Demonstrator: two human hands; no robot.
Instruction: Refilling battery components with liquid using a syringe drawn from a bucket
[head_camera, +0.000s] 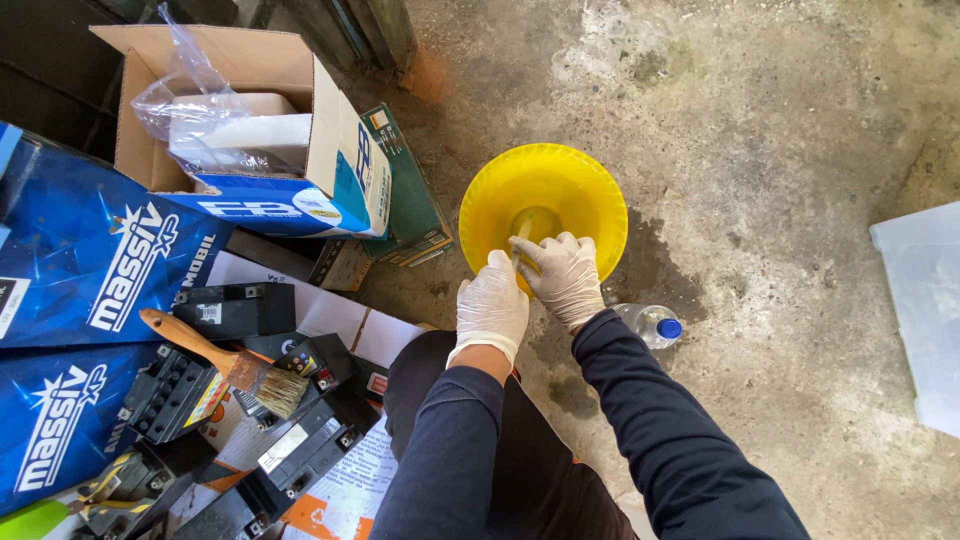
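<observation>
- Head view: the gloved left hand (492, 303) and right hand (562, 274) meet at the near rim of a yellow bowl (543, 205) on the concrete floor (780, 150), fingers curled together on a small stick (521, 235)
- A bottle (650, 324) lies just beside the right sleeve
- A paintbrush (228, 364) rests on black batteries (300, 440), well apart to the left

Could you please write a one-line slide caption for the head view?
Two white-gloved hands, left and right, meet over a yellow bowl on a concrete floor, beside black batteries and a paintbrush.
</observation>
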